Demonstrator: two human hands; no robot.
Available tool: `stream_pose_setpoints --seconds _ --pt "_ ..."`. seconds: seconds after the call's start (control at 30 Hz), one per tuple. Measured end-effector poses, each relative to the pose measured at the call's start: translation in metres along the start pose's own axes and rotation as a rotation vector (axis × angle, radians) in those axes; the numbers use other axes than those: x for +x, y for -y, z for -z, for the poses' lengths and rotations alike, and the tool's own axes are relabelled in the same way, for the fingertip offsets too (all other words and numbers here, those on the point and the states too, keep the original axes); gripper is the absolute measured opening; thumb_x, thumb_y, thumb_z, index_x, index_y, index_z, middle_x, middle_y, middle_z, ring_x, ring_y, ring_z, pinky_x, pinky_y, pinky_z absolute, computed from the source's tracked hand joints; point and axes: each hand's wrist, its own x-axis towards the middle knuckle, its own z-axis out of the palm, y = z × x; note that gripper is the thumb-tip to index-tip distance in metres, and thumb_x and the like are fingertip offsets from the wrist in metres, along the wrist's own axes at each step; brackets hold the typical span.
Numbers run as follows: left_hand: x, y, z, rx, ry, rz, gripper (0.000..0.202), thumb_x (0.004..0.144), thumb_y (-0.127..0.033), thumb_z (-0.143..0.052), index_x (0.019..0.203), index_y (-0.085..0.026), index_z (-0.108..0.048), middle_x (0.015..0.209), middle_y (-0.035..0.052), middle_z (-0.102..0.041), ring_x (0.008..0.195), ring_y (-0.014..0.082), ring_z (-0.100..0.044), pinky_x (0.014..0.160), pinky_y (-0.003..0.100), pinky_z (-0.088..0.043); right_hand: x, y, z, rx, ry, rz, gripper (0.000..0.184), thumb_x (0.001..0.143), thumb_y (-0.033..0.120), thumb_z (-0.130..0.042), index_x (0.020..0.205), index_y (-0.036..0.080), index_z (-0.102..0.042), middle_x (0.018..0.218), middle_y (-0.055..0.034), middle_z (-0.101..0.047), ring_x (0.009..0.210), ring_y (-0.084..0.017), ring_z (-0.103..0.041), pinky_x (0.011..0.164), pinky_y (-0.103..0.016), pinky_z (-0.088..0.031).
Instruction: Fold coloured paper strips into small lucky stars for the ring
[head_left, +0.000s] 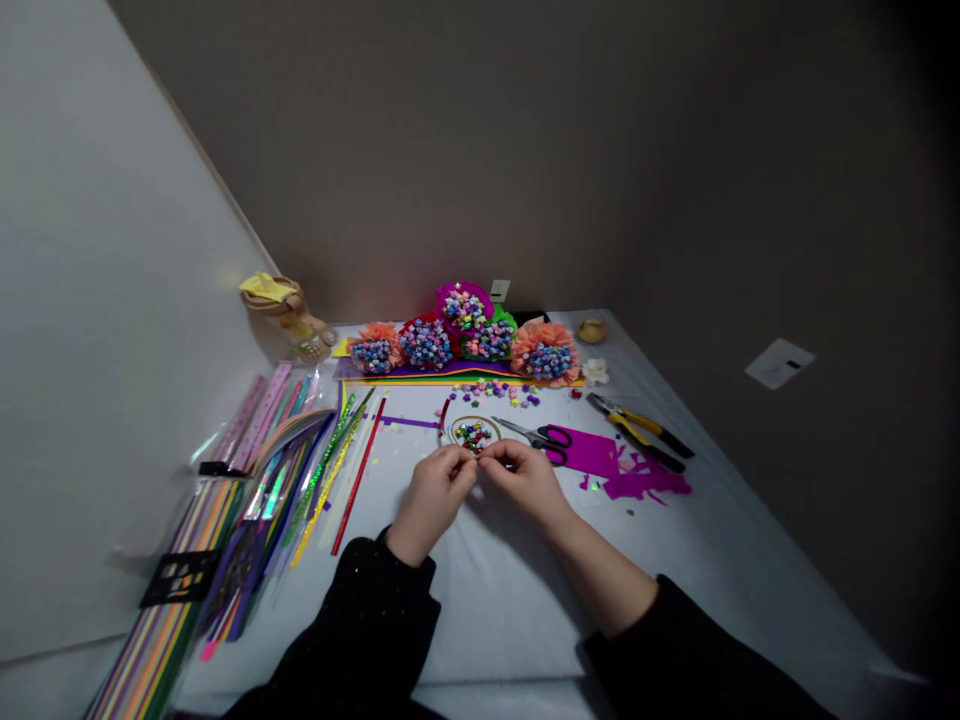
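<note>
White bench (487,600), grey-walled corner. At frame centre, the fingers (465,470) of left hand (439,492) and right hand (526,480) are pinched tight on a small coloured piece (478,461), just below the round dish of paper stars (451,432). Light, even pressure is advisable.

My sleeves (375,620) are black with tiny pale specks. The table (487,600) is white. Along its left edge the strips (187,600) run pink, orange, yellow, green and purple. Beside them lie glitter strips (326,480) in green and yellow and one red strip (358,475). The dish (452,430) holds red, green and blue stars (472,436). The scissors (555,438) have magenta handles, the scraps (637,482) are magenta, the pliers (645,425) yellow and black. At the far edge the bouquets (465,340) wrap orange, red, purple and green around blue and pink.
</note>
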Motion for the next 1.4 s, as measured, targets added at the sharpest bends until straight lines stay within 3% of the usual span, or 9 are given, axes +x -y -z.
stream_pose_setpoints --seconds 0.23,0.43,0.57,0.67,0.73,0.83,1.0,1.2,1.4 --pt "-0.003 -0.001 -0.003 -0.036 -0.047 -0.025 0.016 0.085 -0.026 -0.048 0.081 -0.018 -0.062 0.079 0.0026 -0.065 0.074 0.014 -0.058 0.067 0.024 -0.044 0.002 -0.002 -0.001 0.049 0.01 -0.021 0.012 0.071 0.029 -0.054 0.066 0.018 -0.054 0.061 0.0024 -0.052 0.058 -0.011 -0.045 0.055 -0.022 -0.037" --pt "-0.006 -0.002 -0.012 -0.049 0.072 0.004 0.018 0.086 -0.028 -0.047 0.083 -0.017 -0.062 0.078 0.0035 -0.065 0.072 0.0153 -0.058 0.069 0.026 -0.044 0.007 -0.004 0.001 0.545 0.114 -0.314 0.021 0.071 0.036 -0.056 0.065 0.019 -0.044 0.051 0.008 -0.033 0.042 -0.005 -0.022 0.038 -0.018 -0.015" --pt "-0.006 0.004 -0.02 -0.179 0.015 0.073 0.027 0.082 -0.034 -0.053 0.102 -0.016 -0.057 0.09 0.0077 -0.063 0.075 0.0169 -0.058 0.065 0.027 -0.046 0.006 -0.002 0.0 0.694 0.151 -0.369 0.025 0.066 0.035 -0.062 0.064 0.018 -0.044 0.054 0.0069 -0.036 0.042 -0.004 -0.021 0.037 -0.018 -0.01" --pt "-0.005 0.004 -0.024 -0.414 -0.046 0.102 0.029 0.08 -0.034 -0.057 0.102 -0.016 -0.055 0.097 0.0083 -0.062 0.079 0.016 -0.059 0.065 0.024 -0.047 0.003 -0.001 -0.003 0.64 0.131 -0.343 0.022 0.067 0.034 -0.061 0.065 0.018 -0.046 0.049 0.0078 -0.035 0.041 -0.005 -0.024 0.037 -0.019 -0.013" --pt "-0.004 0.0 -0.025 -0.471 -0.088 0.161 0.023 0.078 -0.033 -0.058 0.094 -0.016 -0.055 0.089 0.0049 -0.062 0.075 0.0139 -0.059 0.063 0.023 -0.047 0.0 -0.001 -0.004 0.541 0.13 -0.288 0.02 0.069 0.033 -0.059 0.064 0.018 -0.047 0.046 0.0082 -0.035 0.041 -0.006 -0.026 0.038 -0.019 -0.017" --pt "-0.004 -0.005 -0.024 -0.471 -0.111 0.234 0.018 0.08 -0.032 -0.055 0.089 -0.017 -0.054 0.074 0.0 -0.059 0.062 0.0102 -0.054 0.057 0.02 -0.044 -0.003 -0.001 -0.005 0.376 0.102 -0.163 0.017 0.071 0.031 -0.058 0.064 0.018 -0.049 0.049 0.0073 -0.039 0.044 -0.006 -0.031 0.042 -0.019 -0.025" --pt "-0.004 -0.008 -0.018 -0.349 -0.111 0.243 0.013 0.079 -0.028 -0.053 0.074 -0.017 -0.056 0.059 -0.0035 -0.052 0.053 0.0086 -0.047 0.051 0.019 -0.039 -0.004 -0.002 -0.005 0.223 0.044 -0.039 0.016 0.074 0.031 -0.056 0.067 0.018 -0.051 0.057 0.0053 -0.045 0.051 -0.008 -0.038 0.05 -0.02 -0.032" --pt "-0.002 -0.006 -0.011 -0.339 -0.082 0.236 0.014 0.079 -0.028 -0.052 0.073 -0.016 -0.056 0.059 -0.0039 -0.052 0.053 0.0083 -0.045 0.05 0.019 -0.037 -0.002 -0.003 -0.001 0.083 0.047 0.049 0.014 0.073 0.029 -0.055 0.067 0.017 -0.054 0.061 0.0031 -0.05 0.056 -0.009 -0.043 0.054 -0.022 -0.035" --pt "-0.002 -0.004 -0.011 -0.393 -0.027 0.242 0.017 0.08 -0.033 -0.054 0.078 -0.017 -0.057 0.062 -0.0023 -0.055 0.052 0.0083 -0.047 0.048 0.019 -0.037 0.001 -0.002 0.002 0.055 0.033 0.041 0.014 0.072 0.028 -0.054 0.062 0.017 -0.052 0.058 0.0031 -0.05 0.054 -0.009 -0.042 0.053 -0.022 -0.034"
